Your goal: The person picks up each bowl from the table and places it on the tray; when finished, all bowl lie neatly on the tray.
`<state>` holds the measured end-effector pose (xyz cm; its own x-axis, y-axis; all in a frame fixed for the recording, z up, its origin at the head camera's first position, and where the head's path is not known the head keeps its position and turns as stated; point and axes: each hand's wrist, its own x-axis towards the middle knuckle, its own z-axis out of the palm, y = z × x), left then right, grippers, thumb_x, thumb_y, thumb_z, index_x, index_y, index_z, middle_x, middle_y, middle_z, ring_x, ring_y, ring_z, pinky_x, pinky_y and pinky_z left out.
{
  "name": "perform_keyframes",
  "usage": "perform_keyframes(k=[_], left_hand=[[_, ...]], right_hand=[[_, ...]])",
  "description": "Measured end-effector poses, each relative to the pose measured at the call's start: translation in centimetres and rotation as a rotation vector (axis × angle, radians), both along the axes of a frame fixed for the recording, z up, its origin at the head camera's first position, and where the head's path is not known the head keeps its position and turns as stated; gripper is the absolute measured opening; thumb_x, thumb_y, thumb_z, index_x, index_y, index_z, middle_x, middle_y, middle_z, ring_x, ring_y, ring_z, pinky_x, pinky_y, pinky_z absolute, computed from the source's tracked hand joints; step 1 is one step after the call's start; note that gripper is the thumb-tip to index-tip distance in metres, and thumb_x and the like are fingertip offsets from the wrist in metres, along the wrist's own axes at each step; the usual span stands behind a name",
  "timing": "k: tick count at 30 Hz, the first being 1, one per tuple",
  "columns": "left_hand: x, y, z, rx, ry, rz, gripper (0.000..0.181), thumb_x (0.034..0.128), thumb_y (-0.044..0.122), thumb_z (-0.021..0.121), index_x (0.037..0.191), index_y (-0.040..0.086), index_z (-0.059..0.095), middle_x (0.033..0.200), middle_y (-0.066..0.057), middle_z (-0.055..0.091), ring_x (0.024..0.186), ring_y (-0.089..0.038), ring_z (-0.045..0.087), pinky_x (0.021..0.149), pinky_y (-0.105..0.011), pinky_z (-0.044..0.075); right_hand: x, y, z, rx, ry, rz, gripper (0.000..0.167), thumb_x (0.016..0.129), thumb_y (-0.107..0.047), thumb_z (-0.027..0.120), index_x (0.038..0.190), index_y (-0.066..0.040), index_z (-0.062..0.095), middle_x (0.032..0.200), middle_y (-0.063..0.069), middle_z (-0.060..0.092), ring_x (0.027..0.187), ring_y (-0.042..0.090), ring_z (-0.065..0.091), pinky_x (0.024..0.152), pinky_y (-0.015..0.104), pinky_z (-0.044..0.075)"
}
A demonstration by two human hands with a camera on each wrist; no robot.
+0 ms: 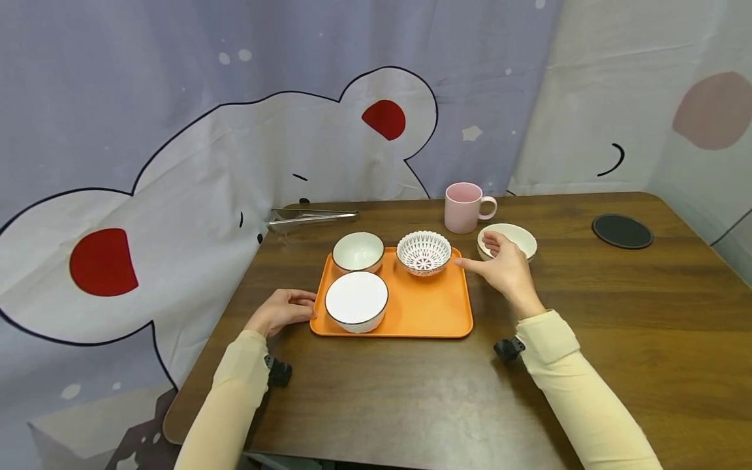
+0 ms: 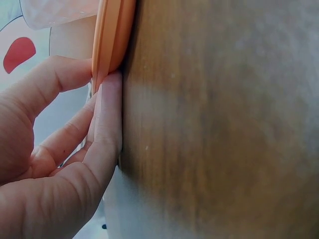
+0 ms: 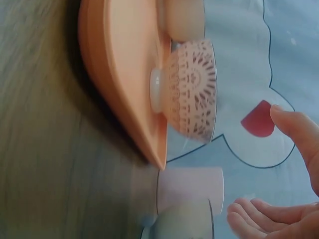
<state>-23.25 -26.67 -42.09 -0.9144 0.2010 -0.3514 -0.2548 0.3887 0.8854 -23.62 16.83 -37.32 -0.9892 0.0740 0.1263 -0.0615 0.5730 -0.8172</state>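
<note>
My left hand (image 1: 282,311) pinches the left rim of an orange tray (image 1: 430,312), thumb on the rim and fingers low at its edge in the left wrist view. On the tray stand a white bowl (image 1: 356,299) with a dark rim at front left, a pale greenish bowl (image 1: 358,250) behind it, and a patterned bowl (image 1: 423,252) at back right. My right hand (image 1: 508,273) hovers just right of the tray, holding nothing, thumb and fingers spread apart. It partly covers a cream bowl (image 1: 520,236) standing on the table.
A pink mug (image 1: 461,209) stands behind the tray, near the cream bowl. Metal tongs (image 1: 314,216) lie at the table's back left. A round black coaster (image 1: 623,232) lies at the far right. Behind the wooden table (image 1: 382,398) hangs a patterned curtain (image 1: 264,150).
</note>
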Motion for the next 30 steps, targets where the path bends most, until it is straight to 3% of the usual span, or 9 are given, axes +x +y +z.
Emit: perform_keyframes(k=[30], left_hand=[[0.1, -0.1, -0.1, 0.013, 0.006, 0.005, 0.050, 0.0883, -0.002, 0.067, 0.135, -0.010, 0.050, 0.114, -0.018, 0.061, 0.092, -0.014, 0.065, 0.088, -0.031, 0.057]], right_hand=[[-0.6, 5.4, -0.7, 0.120, 0.003, -0.171, 0.100, 0.074, -0.045, 0.083, 0.145, 0.007, 0.037, 0.144, 0.027, 0.046, 0.131, 0.044, 0.043, 0.107, 0.055, 0.037]])
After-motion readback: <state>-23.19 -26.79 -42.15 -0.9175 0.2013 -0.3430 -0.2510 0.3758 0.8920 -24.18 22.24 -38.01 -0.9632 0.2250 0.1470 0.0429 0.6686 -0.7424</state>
